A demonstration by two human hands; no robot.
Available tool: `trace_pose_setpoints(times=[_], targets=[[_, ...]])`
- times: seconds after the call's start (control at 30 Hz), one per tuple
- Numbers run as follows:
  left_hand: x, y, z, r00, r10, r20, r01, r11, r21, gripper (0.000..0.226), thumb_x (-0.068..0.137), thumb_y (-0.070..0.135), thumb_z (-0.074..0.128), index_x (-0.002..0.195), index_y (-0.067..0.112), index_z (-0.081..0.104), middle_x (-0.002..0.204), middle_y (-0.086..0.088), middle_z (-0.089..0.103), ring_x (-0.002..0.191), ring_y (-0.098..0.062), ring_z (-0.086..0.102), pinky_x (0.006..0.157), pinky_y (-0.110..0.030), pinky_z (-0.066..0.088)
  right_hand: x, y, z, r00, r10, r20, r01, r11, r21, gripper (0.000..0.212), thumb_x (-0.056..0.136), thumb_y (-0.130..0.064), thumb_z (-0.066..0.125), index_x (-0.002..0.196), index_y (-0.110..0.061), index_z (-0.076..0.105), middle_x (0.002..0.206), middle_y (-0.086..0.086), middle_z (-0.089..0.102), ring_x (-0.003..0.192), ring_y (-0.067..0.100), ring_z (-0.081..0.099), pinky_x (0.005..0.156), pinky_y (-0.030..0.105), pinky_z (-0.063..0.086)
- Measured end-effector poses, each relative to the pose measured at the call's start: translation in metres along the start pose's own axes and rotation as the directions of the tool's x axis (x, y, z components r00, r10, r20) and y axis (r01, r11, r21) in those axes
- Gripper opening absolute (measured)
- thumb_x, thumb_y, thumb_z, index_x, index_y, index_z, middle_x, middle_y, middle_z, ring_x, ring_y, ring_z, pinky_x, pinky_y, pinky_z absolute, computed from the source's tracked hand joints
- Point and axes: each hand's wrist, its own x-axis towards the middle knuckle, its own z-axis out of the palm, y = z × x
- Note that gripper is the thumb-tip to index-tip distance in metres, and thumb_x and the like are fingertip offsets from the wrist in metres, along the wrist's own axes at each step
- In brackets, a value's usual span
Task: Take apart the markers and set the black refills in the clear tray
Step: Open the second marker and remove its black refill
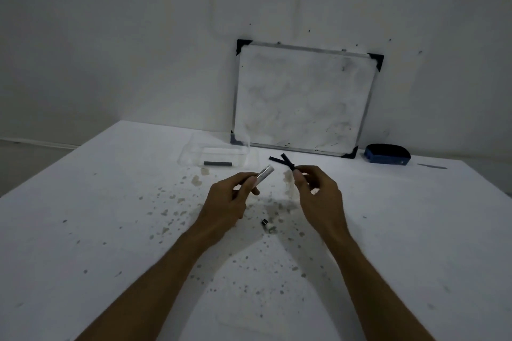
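My left hand (231, 198) grips a white marker barrel (264, 174), its open end pointing up and right. A black refill (288, 162) sticks up from the fingertips of my right hand (315, 191), just clear of the barrel. Another black stick (277, 160) lies on the table behind it, crossing it in view. The clear tray (191, 151) stands at the back centre with one dark refill (217, 163) lying inside. A small marker end piece (267, 224) lies on the table between my wrists.
A small whiteboard (302, 99) leans against the wall behind the tray. A blue and black eraser (386, 154) sits to its right, with a thin grey object (432, 166) beyond it. The white table (110, 230) is speckled with stains; its left edge drops off.
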Motion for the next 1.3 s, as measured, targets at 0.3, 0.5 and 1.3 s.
trace_pose_setpoints(times=[0.3, 0.5, 1.3], targets=[[-0.007, 0.010, 0.001, 0.998, 0.017, -0.064, -0.022, 0.997, -0.080, 0.024, 0.093, 0.038, 0.076, 0.115, 0.049, 0.077, 0.100, 0.015, 0.081, 0.073, -0.006, 0.072, 0.061, -0.018, 0.056, -0.007, -0.012, -0.010, 0.916, 0.314, 0.250, -0.384, 0.506, 0.772, 0.025, 0.080, -0.030, 0.082, 0.102, -0.016, 0.082, 0.083, -0.003, 0.071, 0.075, 0.011, 0.062, 0.073, 0.025, 0.052], [-0.010, 0.010, -0.007, 0.998, 0.023, -0.066, -0.030, 0.994, -0.107, 0.023, 0.090, 0.030, 0.082, 0.110, 0.039, 0.082, 0.098, 0.009, 0.082, 0.085, -0.007, 0.070, 0.073, -0.013, 0.054, -0.006, -0.010, -0.008, 0.895, 0.335, 0.294, -0.424, 0.433, 0.796, 0.024, 0.092, -0.027, 0.073, 0.105, -0.008, 0.079, 0.094, 0.005, 0.077, 0.069, 0.008, 0.061, 0.072, 0.026, 0.054], [-0.007, 0.010, -0.010, 0.999, -0.052, -0.007, 0.051, 0.995, -0.088, 0.021, 0.109, 0.031, 0.052, 0.118, 0.034, 0.070, 0.082, 0.007, 0.067, 0.059, -0.020, 0.056, 0.050, -0.031, 0.054, -0.023, -0.006, 0.013, 0.904, -0.108, 0.413, 0.198, 0.963, -0.181, 0.057, 0.101, -0.058, 0.039, 0.150, -0.030, 0.042, 0.122, -0.003, 0.052, 0.087, 0.000, 0.054, 0.080, 0.018, 0.042]])
